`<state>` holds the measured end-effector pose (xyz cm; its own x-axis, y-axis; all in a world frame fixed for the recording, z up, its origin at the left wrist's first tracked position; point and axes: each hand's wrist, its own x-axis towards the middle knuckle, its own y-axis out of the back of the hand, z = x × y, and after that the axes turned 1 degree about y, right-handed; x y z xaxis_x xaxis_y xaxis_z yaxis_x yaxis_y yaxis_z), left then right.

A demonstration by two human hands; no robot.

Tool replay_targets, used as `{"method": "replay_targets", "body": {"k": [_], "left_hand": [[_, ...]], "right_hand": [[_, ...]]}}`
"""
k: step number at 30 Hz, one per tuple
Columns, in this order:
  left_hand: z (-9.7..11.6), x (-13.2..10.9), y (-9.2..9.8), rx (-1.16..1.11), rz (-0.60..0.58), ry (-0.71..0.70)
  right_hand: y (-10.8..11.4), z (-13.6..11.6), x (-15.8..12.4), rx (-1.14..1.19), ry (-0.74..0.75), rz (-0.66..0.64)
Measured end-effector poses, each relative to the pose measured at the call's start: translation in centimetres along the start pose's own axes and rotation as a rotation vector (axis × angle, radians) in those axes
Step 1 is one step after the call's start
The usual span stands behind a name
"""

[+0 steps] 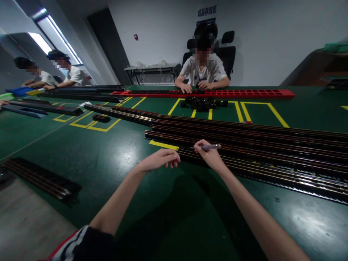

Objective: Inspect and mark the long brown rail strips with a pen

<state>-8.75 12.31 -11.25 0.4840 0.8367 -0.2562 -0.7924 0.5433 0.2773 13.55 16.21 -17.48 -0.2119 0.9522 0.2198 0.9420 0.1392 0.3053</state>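
My right hand is closed around a slim screwdriver with a see-through handle and a tan end. Its thin dark tip points left, over the near long black strips, which carry brassy lines along their length. To the left, my left hand is at the left end of the nearest strip, with loosely bent fingers hanging down. Nothing shows between them. Whether its fingertips touch the strip, I cannot tell.
A person sits opposite at a long red frame, behind a pile of black parts. A short black strip bundle lies at the table's left edge. Two more people work far left. Yellow tape marks the green table.
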Motion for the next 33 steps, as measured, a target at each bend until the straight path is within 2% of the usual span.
{"method": "replay_targets", "body": {"k": [3,5,8,11,14,22,28,33], "left_hand": [[-1.1,3.9,-0.1,0.003,0.477,0.035],[-2.2,6.2,-0.8,-0.019,0.745,0.042],[-3.9,8.0,-2.3,-0.005,0.991,-0.01],[-5.1,7.9,-3.7,0.058,1.032,-0.005],[-5.8,7.3,-4.5,0.162,1.006,-0.011],[-6.1,7.4,-4.9,0.6,0.906,0.079],[-6.0,7.3,-4.9,0.671,0.83,0.118],[-6.0,7.3,-4.8,0.699,0.824,0.148]], "right_hand": [[0.1,-0.1,0.4,0.005,0.01,-0.001],[0.1,-0.1,0.7,0.02,0.004,0.007],[0.1,0.0,1.2,0.014,-0.008,-0.001],[0.1,0.0,1.6,-0.026,-0.022,-0.006],[0.3,-0.1,1.9,-0.038,-0.023,-0.012],[-0.1,0.5,2.5,0.104,-0.012,-0.054],[-0.2,0.6,2.1,0.157,-0.021,-0.094],[-0.3,0.8,2.0,0.17,-0.014,-0.12]]}}
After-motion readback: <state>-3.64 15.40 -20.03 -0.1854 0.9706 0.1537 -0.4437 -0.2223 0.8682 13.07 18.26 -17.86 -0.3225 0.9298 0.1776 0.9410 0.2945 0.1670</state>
